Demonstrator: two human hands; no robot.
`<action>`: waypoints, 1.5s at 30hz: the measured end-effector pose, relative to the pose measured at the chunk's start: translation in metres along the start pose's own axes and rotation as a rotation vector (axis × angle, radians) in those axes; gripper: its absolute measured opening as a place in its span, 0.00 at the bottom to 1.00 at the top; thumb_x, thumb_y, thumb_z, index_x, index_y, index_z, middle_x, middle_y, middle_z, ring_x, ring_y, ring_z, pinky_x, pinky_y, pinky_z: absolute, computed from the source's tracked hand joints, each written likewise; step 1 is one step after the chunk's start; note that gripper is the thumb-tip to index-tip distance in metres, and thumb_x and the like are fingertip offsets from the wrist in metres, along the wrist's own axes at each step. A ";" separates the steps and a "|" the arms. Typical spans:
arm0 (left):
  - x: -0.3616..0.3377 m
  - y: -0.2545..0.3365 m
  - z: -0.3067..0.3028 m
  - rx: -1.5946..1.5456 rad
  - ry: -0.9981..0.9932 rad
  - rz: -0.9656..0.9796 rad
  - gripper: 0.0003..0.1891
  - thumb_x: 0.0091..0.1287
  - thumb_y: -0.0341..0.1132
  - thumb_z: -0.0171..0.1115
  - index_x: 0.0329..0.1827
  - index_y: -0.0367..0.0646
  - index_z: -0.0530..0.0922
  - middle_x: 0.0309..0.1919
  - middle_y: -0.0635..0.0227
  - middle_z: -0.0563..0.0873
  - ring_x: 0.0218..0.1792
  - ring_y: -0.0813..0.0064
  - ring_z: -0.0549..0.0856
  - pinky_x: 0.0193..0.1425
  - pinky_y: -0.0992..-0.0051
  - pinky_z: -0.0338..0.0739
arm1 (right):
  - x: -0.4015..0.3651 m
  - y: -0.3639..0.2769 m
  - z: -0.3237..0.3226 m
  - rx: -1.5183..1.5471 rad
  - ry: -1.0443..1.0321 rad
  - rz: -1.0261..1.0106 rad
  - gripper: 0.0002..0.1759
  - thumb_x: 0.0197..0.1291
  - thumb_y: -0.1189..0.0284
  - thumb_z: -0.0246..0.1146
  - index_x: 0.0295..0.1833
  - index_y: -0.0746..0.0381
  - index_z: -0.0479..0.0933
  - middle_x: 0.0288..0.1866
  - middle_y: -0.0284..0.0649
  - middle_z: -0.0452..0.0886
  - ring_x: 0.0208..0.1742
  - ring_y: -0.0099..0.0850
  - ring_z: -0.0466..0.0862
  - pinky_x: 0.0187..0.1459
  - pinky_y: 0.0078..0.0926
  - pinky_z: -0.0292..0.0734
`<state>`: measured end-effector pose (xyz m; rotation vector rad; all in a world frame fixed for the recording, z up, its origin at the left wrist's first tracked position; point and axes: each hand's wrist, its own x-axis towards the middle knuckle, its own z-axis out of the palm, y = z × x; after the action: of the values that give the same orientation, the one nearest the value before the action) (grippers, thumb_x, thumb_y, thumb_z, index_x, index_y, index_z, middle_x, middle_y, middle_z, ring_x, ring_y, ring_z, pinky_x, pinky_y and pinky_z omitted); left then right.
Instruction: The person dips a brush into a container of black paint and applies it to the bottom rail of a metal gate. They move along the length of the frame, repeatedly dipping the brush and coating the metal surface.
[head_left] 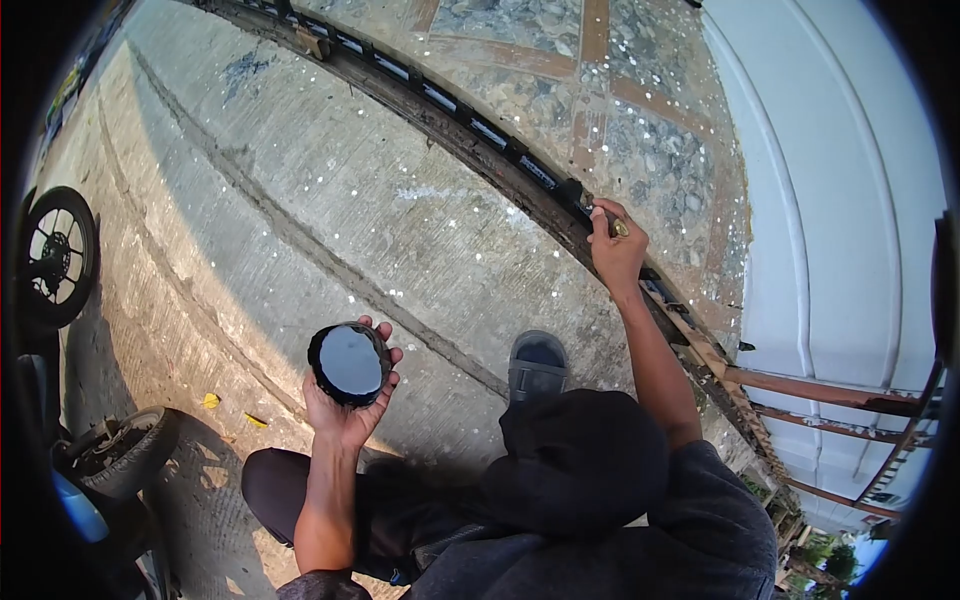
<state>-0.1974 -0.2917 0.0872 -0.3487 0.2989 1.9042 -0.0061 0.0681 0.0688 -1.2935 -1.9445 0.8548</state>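
My left hand (345, 425) is wrapped from below around a round black container (318, 352), held level above the concrete. Dark, glossy liquid (352, 362) fills it and mirrors the sky. My right hand (618, 245) is closed in a pinch on a small paintbrush, largely hidden by the fingers; a yellowish bit of its handle (621, 229) shows. The dark bristle end (572, 192) meets the long metal frame (440, 95), which is black along its upper stretch. Nearer my right forearm, the frame looks brown and unpainted.
A sandal (538, 365) on one foot stands on the concrete (440, 240) between my hands. Motorcycle wheels (62, 255) are at the left. Pale corrugated sheeting (800, 180) and brown bars (830, 390) are at the right. Stone paving (655, 165) lies beyond the frame.
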 end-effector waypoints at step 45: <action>-0.031 0.006 -0.005 -0.138 0.004 0.037 0.30 0.75 0.52 0.43 0.68 0.36 0.68 0.63 0.44 0.76 0.55 0.43 0.82 0.53 0.52 0.86 | 0.042 -0.025 0.133 -0.787 -0.441 -0.841 0.10 0.58 0.72 0.62 0.45 0.64 0.79 0.36 0.47 0.81 0.30 0.46 0.86 0.31 0.41 0.83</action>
<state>-0.1924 -0.3225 0.0945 -0.4422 0.1780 1.9659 -0.1379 0.0781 0.0182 -0.4895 -2.9890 -0.0994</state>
